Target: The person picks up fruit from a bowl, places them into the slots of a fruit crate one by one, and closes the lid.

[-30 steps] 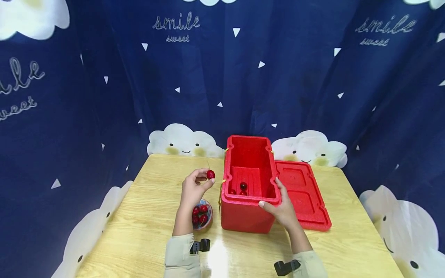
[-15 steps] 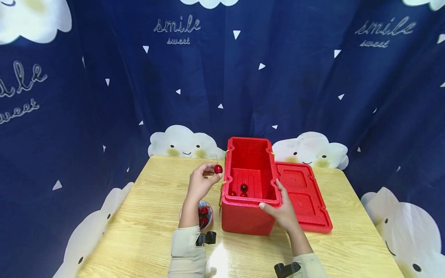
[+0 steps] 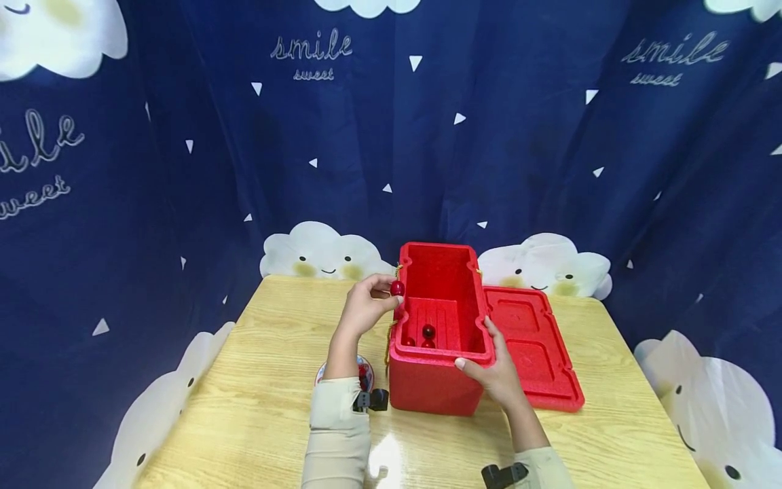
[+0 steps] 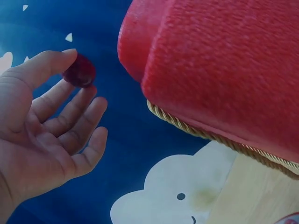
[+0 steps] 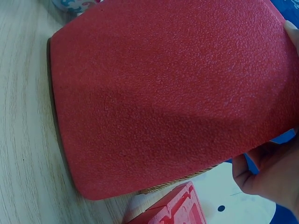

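A dark red cherry [image 3: 398, 288] is pinched between the thumb and fingertips of my left hand [image 3: 365, 307], at the left rim of a tall red foam box [image 3: 434, 386]. In the left wrist view the cherry [image 4: 80, 71] shows clearly, with the other fingers spread loosely below it. My right hand [image 3: 499, 370] grips the near right corner of the box, thumb on the front rim and fingers along the side. Inside the lidless box, several cherries [image 3: 429, 331] lie on the floor near the front wall.
Beneath my left forearm, a small patterned bowl [image 3: 320, 373] with cherries is mostly hidden. The red lid [image 3: 530, 343] lies flat on the wooden table [image 3: 263, 380] right of the box. A gold rope [image 4: 187, 129] hangs along the box's side. A blue curtain [image 3: 342, 136] stands behind.
My left hand has carried the cherry rightward and slightly up, from above the table to the box's left rim. Its forearm now covers more of the bowl. My right hand stays put.
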### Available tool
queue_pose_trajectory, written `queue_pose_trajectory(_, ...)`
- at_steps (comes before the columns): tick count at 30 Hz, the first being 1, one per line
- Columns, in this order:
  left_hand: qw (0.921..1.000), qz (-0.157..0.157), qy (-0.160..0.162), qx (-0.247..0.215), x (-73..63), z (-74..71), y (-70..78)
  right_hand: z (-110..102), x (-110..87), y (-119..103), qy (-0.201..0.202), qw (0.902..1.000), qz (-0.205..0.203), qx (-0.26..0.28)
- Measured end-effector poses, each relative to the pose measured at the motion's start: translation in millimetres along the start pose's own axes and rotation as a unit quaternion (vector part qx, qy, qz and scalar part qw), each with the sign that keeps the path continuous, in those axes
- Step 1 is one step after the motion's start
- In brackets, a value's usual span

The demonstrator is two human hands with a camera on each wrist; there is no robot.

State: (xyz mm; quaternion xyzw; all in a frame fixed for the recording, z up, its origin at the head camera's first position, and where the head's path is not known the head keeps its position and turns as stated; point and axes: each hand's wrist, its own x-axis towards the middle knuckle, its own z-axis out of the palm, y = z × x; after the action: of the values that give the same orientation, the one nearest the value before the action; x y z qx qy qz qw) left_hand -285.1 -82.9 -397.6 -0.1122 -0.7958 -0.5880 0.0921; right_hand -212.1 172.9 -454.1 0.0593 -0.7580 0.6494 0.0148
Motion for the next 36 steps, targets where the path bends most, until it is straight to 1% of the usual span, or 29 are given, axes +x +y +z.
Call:
queue_pose_trajectory(2,1.0000,-0.004,-0.007,0.003,3.5,1.0,3.1,0,1.4,1,0.000,1.0000,-0.002,0.002)
queue_pose_trajectory(6,0.9998,-0.001,-0.022,0.003,9.8,3.0,7.7,-1,3.2,3,-0.003,1.0000,-0.006,0.001)
queue_pose_trajectory(10,0.9994,-0.004,-0.034,0.003,13.6,3.8,10.1,-4,7.8,16,-0.004,1.0000,0.001,0.006)
queue_pose_trajectory(13,0.9987,-0.013,-0.049,0.001,16.2,3.7,11.8,-5,11.8,30,0.003,1.0000,0.005,0.004)
queue_pose_trajectory(17,0.9974,-0.018,-0.069,0.006,22.0,4.2,13.4,-5,13.0,38,0.008,1.0000,-0.002,-0.002)
queue_pose_trajectory(21,0.9953,-0.025,-0.093,0.011,29.7,6.7,12.8,-5,11.6,33,0.008,1.0000,0.005,-0.003)
queue_pose_trajectory(25,0.9917,-0.038,-0.123,0.004,36.3,9.3,11.2,-4,6.6,19,0.004,0.9999,0.011,0.002)
queue_pose_trajectory(29,0.9888,-0.051,-0.140,0.002,41.9,11.5,9.8,-2,2.5,5,0.002,1.0000,0.002,0.002)
queue_pose_trajectory(32,0.9870,-0.056,-0.150,0.003,45.5,13.0,9.0,-1,3.4,6,-0.001,1.0000,-0.006,0.006)
queue_pose_trajectory(36,0.9837,-0.066,-0.167,-0.006,51.2,15.9,7.4,-2,8.4,18,-0.004,0.9998,-0.008,0.018)
